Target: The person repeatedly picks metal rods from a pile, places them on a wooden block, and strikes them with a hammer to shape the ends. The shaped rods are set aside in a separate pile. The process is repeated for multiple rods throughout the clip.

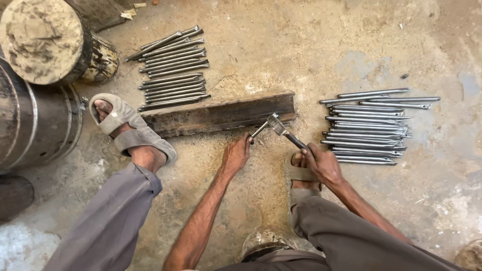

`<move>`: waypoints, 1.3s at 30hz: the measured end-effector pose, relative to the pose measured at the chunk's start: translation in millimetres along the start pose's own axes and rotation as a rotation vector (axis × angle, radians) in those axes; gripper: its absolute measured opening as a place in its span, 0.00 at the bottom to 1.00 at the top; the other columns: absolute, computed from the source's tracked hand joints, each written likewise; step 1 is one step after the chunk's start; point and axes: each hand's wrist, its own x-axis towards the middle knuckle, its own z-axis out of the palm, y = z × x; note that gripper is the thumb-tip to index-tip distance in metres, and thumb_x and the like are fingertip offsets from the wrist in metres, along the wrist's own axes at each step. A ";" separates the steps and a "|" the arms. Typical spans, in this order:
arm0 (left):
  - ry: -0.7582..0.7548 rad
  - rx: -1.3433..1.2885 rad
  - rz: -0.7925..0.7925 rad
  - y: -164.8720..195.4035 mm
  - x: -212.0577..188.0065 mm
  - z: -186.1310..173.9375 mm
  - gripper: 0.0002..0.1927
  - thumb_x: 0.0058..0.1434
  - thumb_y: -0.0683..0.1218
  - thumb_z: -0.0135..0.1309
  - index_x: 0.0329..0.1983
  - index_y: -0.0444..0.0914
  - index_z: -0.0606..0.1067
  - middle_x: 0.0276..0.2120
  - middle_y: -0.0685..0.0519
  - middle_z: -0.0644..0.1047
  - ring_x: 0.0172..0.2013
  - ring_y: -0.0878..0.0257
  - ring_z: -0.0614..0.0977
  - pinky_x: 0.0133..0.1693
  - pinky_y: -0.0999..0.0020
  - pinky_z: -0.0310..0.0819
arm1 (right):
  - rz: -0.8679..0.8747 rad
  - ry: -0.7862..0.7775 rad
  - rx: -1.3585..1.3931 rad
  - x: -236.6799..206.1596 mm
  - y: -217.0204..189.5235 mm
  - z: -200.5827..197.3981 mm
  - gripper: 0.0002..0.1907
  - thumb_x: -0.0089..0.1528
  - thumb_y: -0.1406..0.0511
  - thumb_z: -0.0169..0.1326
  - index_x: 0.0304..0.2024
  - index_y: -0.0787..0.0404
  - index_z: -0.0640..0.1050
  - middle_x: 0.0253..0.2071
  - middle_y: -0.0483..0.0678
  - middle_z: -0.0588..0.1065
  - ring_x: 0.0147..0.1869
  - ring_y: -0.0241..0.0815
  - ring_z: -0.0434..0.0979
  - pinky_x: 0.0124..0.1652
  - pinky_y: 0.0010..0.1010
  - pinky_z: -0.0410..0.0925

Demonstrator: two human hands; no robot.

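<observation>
A: Your left hand (236, 154) pinches the near end of a short metal rod (260, 130), fingers pressed together around it, so its far end rests up on the rusty steel beam (221, 114). I'd judge that keeps your fingers back from the struck end.

B: And your right hand (321, 163) is wrapped tight around the dark handle of the hammer (281, 128), whose head sits just over the rod's far end, at the beam's right-hand edge.

A: So the rod lies between your two hands, slanting up from your left fingers to the beam (whether the hammer head is touching it, I can't tell).

B: The pile of rods (369, 126) on the floor lies just beyond your right hand, near enough to reach. The other pile of rods (170, 68) sits well apart, past the beam on your left.

A: Your left foot in its grey sandal (131, 131) rests against the beam's left end, probably to steady it. A wooden block (47, 42) stands at the far left.
</observation>
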 end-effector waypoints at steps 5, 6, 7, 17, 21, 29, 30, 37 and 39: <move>0.008 -0.008 0.025 -2.4 -3.7 6.5 0.17 0.75 0.53 0.42 0.59 0.41 0.74 0.25 0.40 0.78 0.24 0.45 0.81 0.29 0.50 0.76 | -0.523 0.407 0.457 -24.9 2.5 -3.3 0.13 0.74 0.63 0.42 0.39 0.63 0.74 0.22 0.49 0.71 0.23 0.39 0.71 0.22 0.35 0.64; -0.011 -0.011 -0.022 -2.3 -3.3 6.3 0.18 0.73 0.53 0.43 0.60 0.42 0.74 0.23 0.40 0.78 0.23 0.45 0.81 0.28 0.50 0.76 | -0.597 0.465 0.500 -22.1 1.3 -1.9 0.13 0.74 0.63 0.41 0.39 0.62 0.74 0.23 0.49 0.71 0.24 0.40 0.71 0.23 0.36 0.64; -0.023 -0.007 -0.036 -2.0 -3.0 5.9 0.18 0.74 0.52 0.42 0.60 0.42 0.73 0.23 0.40 0.78 0.22 0.45 0.81 0.28 0.50 0.76 | -0.544 0.431 0.446 -18.4 -0.4 0.8 0.13 0.73 0.63 0.41 0.41 0.63 0.75 0.23 0.49 0.71 0.22 0.39 0.71 0.21 0.35 0.65; -0.017 -0.038 0.025 6.5 -1.4 -0.9 0.15 0.74 0.52 0.43 0.56 0.42 0.74 0.23 0.44 0.78 0.20 0.53 0.79 0.26 0.53 0.76 | -0.190 0.226 0.359 -23.3 -3.7 -0.4 0.22 0.73 0.54 0.40 0.37 0.63 0.76 0.17 0.49 0.71 0.17 0.40 0.69 0.19 0.40 0.61; -0.118 -0.080 -0.015 11.9 -4.7 -6.0 0.16 0.74 0.55 0.43 0.56 0.41 0.72 0.23 0.46 0.78 0.19 0.54 0.78 0.23 0.54 0.75 | -0.147 0.293 0.402 -31.5 -2.4 -0.5 0.24 0.73 0.52 0.39 0.41 0.64 0.76 0.18 0.51 0.72 0.19 0.43 0.72 0.22 0.40 0.64; -0.092 0.040 0.007 15.9 -1.8 -10.9 0.23 0.72 0.59 0.46 0.58 0.39 0.72 0.20 0.47 0.76 0.17 0.56 0.78 0.23 0.54 0.74 | -0.142 0.245 0.277 -23.1 2.7 -1.5 0.22 0.73 0.53 0.42 0.41 0.64 0.76 0.20 0.54 0.74 0.21 0.46 0.75 0.24 0.43 0.65; -0.079 0.043 0.043 15.4 -1.6 -9.9 0.22 0.73 0.59 0.45 0.57 0.39 0.74 0.20 0.48 0.76 0.17 0.56 0.78 0.23 0.54 0.73 | -0.152 0.234 0.257 -22.3 -0.1 -1.1 0.21 0.72 0.54 0.42 0.40 0.64 0.76 0.20 0.54 0.73 0.21 0.46 0.75 0.24 0.43 0.65; -0.129 0.092 -0.025 10.7 3.2 -4.5 0.26 0.73 0.60 0.43 0.66 0.40 0.71 0.16 0.46 0.74 0.17 0.53 0.77 0.24 0.53 0.74 | -0.086 0.144 0.242 -10.1 -23.8 -14.7 0.21 0.71 0.53 0.42 0.37 0.62 0.77 0.17 0.51 0.73 0.17 0.43 0.72 0.20 0.41 0.63; -0.086 0.097 0.021 9.1 2.6 -1.8 0.26 0.73 0.60 0.44 0.65 0.40 0.72 0.16 0.47 0.73 0.17 0.55 0.76 0.23 0.54 0.73 | -0.187 0.209 0.246 -16.4 -19.5 -20.4 0.22 0.73 0.53 0.42 0.37 0.62 0.77 0.17 0.52 0.71 0.18 0.42 0.71 0.20 0.40 0.61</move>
